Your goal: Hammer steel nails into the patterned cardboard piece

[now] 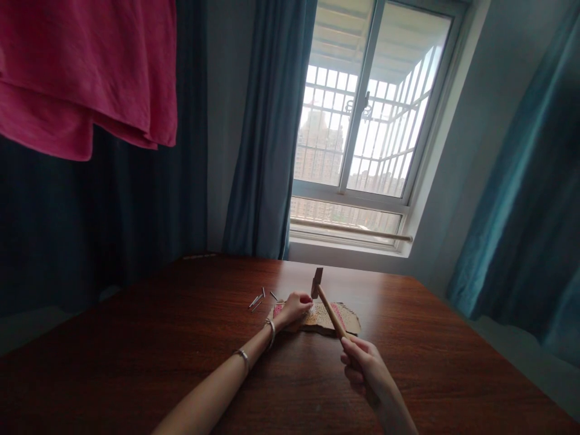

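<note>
In my right hand (365, 365) is a hammer (333, 312), gripped by its wooden handle. Its dark head is raised close to the fingertips of my left hand (296, 308). That hand rests over a piece of cardboard (348, 323), fingers pinched together; what sits between them is too small and covered to name. Pink patches and many small dark marks or holes show on the cardboard, whose edges look torn. Just left of it lie several thin metal rods (257, 300), like punches or nails. Two bracelets circle my left forearm and wrist.
The brown wooden table (181, 356) spreads out around the cardboard. Beyond its far edge are a barred window (357, 121) and blue curtains (267, 151). A pink cloth (113, 72) hangs at the upper left, above table height.
</note>
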The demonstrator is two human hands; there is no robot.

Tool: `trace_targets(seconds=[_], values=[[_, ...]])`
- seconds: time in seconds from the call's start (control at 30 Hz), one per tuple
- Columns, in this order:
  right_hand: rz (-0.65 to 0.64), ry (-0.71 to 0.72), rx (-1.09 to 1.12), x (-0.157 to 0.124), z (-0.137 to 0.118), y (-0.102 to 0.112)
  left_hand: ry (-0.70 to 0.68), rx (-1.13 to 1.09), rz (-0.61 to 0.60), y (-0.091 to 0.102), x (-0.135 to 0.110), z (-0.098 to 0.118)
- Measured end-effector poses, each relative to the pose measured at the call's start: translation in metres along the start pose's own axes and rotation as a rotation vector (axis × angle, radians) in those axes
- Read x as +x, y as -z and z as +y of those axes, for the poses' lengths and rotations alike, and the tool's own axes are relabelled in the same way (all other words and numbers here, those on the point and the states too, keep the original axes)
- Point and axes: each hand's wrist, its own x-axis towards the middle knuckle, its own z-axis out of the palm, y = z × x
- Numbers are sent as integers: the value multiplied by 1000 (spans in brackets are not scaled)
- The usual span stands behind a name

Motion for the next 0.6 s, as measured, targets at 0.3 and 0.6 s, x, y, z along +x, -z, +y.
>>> trace_targets(seconds=[0.3, 0.6], values=[[-20, -3, 6, 2, -1, -2, 0, 11, 15, -4, 2, -5], [-41, 7, 18, 3, 1, -2, 10, -1, 4, -2, 0, -1]])
